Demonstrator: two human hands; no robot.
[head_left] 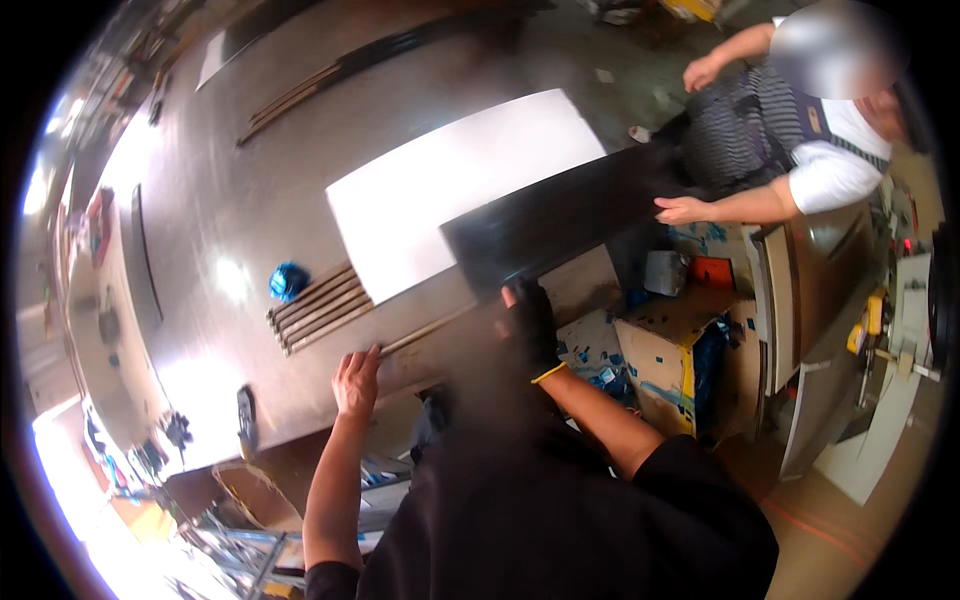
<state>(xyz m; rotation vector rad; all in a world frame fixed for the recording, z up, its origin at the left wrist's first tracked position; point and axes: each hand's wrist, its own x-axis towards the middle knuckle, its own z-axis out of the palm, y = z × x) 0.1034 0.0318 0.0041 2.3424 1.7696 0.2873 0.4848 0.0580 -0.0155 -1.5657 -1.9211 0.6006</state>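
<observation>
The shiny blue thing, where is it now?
In the head view, the blue thing is on the table, left of centre, just beyond the rods near their left ends, farther out than the left hand.

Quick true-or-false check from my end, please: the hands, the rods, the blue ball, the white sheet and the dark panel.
1. The left hand is at one end of a single rod. True.
2. Both hands are gloved. False: only the right hand is; the left is bare.
3. The blue ball lies right of the white sheet. False: it lies to the left.
4. A co-worker's hand is at the far end of the dark panel. True.
</observation>
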